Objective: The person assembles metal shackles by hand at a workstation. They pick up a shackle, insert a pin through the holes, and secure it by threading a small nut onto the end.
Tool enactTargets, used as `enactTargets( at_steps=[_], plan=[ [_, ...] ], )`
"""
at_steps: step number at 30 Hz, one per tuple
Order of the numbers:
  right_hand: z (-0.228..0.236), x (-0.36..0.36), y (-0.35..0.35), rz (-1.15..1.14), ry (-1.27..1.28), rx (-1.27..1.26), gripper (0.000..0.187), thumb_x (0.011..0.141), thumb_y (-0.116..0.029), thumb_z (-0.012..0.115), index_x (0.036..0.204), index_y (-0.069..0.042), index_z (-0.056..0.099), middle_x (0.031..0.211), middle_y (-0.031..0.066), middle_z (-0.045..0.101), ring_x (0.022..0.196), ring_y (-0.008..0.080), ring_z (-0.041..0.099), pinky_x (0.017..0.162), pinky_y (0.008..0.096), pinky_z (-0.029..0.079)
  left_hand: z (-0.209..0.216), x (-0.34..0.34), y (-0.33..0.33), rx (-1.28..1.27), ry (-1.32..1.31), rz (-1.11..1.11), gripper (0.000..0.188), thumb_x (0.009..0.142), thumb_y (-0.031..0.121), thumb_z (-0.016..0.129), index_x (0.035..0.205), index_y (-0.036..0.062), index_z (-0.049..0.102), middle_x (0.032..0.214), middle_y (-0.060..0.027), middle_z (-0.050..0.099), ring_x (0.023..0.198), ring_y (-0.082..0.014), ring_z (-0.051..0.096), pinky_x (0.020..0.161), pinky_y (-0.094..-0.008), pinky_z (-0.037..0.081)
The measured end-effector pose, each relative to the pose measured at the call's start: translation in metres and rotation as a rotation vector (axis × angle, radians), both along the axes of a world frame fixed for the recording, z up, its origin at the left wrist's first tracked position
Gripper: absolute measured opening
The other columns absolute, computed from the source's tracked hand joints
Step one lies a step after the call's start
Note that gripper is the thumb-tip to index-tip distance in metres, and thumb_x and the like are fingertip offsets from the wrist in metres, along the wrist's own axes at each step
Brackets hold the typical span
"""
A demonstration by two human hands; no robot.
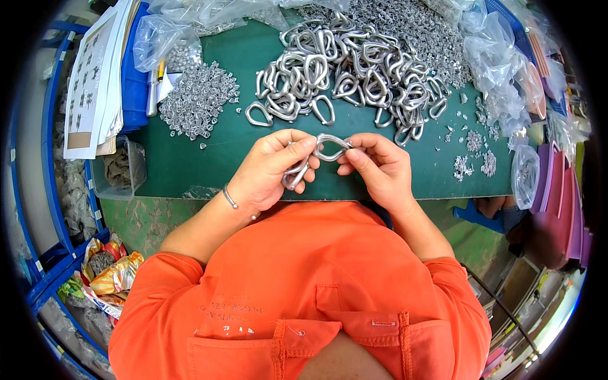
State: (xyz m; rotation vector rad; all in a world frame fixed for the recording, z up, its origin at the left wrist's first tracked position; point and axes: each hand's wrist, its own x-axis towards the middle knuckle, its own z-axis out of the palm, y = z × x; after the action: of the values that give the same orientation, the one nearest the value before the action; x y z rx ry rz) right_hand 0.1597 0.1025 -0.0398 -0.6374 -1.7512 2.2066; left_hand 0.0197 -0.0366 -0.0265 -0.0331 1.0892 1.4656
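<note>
My left hand (277, 158) is closed around the left end of a shiny pear-shaped metal ring (322, 140), like a carabiner body. One or more similar metal rings (293, 176) are tucked in the same palm, hanging below the fingers. At the ring's right end, my right hand (380, 170) pinches it between thumb and fingertips. Whether a small part is also in that pinch is hidden. Both hands are above the near edge of the green table (253, 166). Just beyond them lies a big heap of metal rings (310, 73), with a few loose ones at its front.
Left of the heap is a pile of small metal pieces (199, 98); a larger mass of small parts (411, 31) lies behind. Small clusters of bits (474, 140) sit at the right. A clear plastic tub (136, 166), a blue bin (134, 82) and plastic bags (497, 69) flank the table.
</note>
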Motion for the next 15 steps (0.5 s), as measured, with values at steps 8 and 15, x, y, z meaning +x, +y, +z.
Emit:
enactTargets(
  at_steps=[8, 15],
  plan=[
    [-0.003, 0.000, 0.001, -0.022, 0.075, 0.029, 0.014, 0.086, -0.004, 0.054, 0.098, 0.002, 0.058, 0.088, 0.0084, 0.061, 0.078, 0.0122, 0.060, 0.068, 0.0230, 0.051, -0.001, -0.001, -0.001, 0.021, -0.012, 0.025, 0.015, 0.086, 0.017, 0.055, 0.094, 0.0037, 0.056, 0.077, -0.0069, 0.061, 0.063, -0.0120, 0.059, 0.046, -0.0220, 0.046],
    [0.019, -0.006, 0.003, 0.022, 0.278, 0.937, 0.027, 0.068, 0.013, 0.058, 0.093, 0.002, 0.061, 0.096, 0.0134, 0.061, 0.085, 0.0236, 0.061, 0.073, 0.0313, 0.051, 0.001, 0.000, 0.001, 0.020, -0.064, 0.065, 0.021, 0.085, 0.019, 0.057, 0.099, 0.0038, 0.055, 0.085, -0.0075, 0.062, 0.069, -0.0132, 0.061, 0.051, -0.0241, 0.050]
  ],
)
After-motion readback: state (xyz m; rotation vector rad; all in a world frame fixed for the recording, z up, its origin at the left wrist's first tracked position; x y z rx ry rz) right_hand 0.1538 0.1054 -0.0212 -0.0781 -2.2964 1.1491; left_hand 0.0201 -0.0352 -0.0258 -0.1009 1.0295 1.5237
